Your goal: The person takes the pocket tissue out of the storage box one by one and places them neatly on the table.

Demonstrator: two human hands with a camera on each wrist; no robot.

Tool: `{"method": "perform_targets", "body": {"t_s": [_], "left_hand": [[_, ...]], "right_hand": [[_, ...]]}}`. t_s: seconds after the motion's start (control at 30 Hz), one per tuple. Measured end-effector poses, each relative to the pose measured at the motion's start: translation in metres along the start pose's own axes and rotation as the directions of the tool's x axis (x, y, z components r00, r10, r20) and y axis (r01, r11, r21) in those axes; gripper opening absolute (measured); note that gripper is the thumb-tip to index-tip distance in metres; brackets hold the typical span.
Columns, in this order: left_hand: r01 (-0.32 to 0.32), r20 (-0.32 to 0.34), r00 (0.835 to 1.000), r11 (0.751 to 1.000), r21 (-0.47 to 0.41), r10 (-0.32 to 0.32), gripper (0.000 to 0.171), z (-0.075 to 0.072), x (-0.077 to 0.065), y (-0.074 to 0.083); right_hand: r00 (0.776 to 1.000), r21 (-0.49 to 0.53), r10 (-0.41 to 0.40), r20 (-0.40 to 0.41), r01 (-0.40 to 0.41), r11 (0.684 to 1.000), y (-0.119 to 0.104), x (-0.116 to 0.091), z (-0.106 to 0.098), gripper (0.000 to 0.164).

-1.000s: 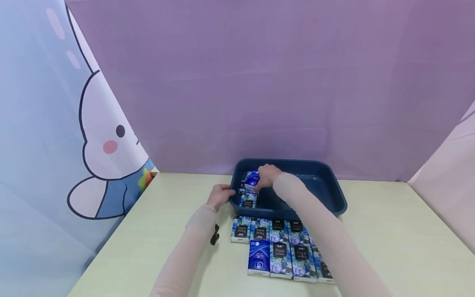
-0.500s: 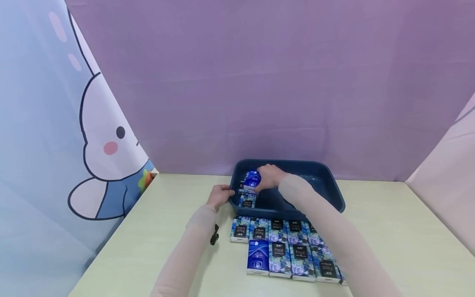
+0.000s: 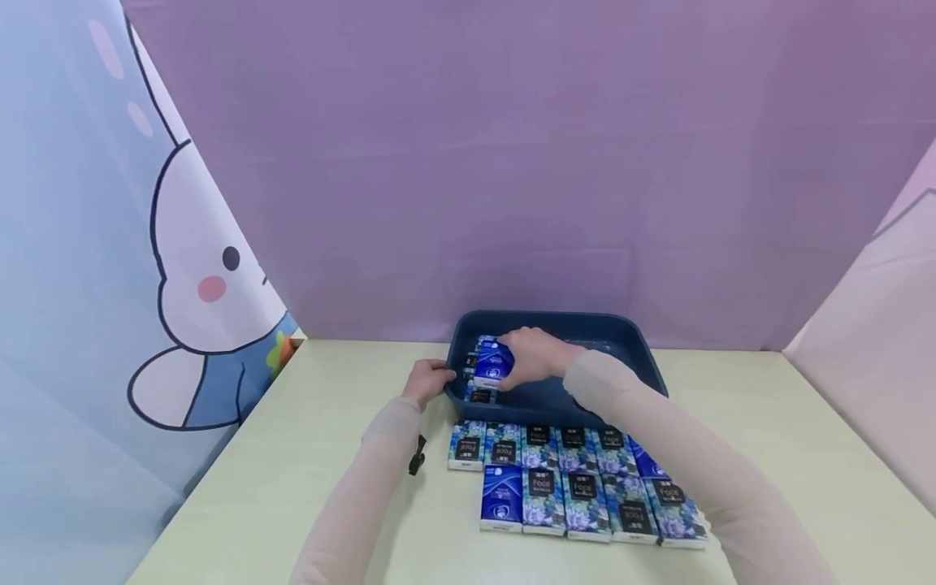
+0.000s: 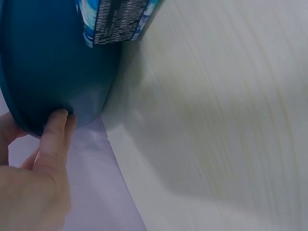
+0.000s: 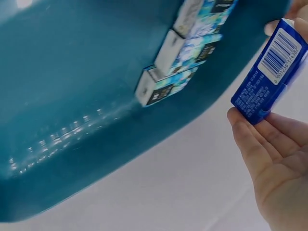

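My right hand point(image 3: 537, 355) grips a blue tissue pack point(image 3: 491, 363) over the left part of a dark blue plastic tub point(image 3: 617, 327). In the right wrist view the fingers hold this pack point(image 5: 267, 74) by its ends, its barcode side showing. Under it, several flower-patterned tissue packs point(image 5: 166, 89) stand in a row along the tub's side; the held pack partly hides them in the head view. At the left rim, my left hand point(image 3: 426, 382) pinches the tub wall, with fingers point(image 4: 54, 137) on the outside.
In front of the tub, two rows of tissue packs point(image 3: 541, 500) lie on the pale table point(image 3: 351, 374), mostly flower-patterned with a few plain blue. A small black clip-like object point(image 3: 418, 457) is beside the left sleeve. A purple cloth point(image 3: 468, 203) hangs behind.
The right hand has drawn slightly toward me with the blue pack, showing more of its front. The right forearm has swung right, uncovering more packs. The left hand keeps its hold.
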State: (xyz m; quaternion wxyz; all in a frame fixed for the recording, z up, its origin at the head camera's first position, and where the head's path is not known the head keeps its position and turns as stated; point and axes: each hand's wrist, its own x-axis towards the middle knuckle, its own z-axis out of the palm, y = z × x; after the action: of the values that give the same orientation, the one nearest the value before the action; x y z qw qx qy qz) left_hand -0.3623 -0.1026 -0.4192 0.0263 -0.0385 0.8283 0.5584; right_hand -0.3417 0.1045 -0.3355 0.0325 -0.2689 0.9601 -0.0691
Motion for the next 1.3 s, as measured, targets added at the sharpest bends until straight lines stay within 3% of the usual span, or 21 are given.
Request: {"method": "perform_targets", "body": {"t_s": [0.57, 0.8, 1.3], "left_hand": [[0.026, 0.004, 1.000, 1.000, -0.002, -0.026, 0.037, -0.009, 0.006, 0.000], [0.019, 0.003, 1.000, 1.000, -0.004, -0.019, 0.038, -0.007, 0.011, -0.003], [0.016, -0.014, 1.000, 1.000, 0.010, -0.015, 0.037, -0.005, 0.014, -0.005]], "right_hand": [[0.997, 0.003, -0.071, 0.035, 0.071, 0.997, -0.034, -0.034, 0.005, 0.085], [0.996, 0.017, -0.067, 0.064, 0.066, 0.998, -0.054, -0.048, 0.019, 0.085], [0.980, -0.055, -0.173, 0.095, 0.179, 0.982, -0.083, -0.061, 0.057, 0.082]]}}
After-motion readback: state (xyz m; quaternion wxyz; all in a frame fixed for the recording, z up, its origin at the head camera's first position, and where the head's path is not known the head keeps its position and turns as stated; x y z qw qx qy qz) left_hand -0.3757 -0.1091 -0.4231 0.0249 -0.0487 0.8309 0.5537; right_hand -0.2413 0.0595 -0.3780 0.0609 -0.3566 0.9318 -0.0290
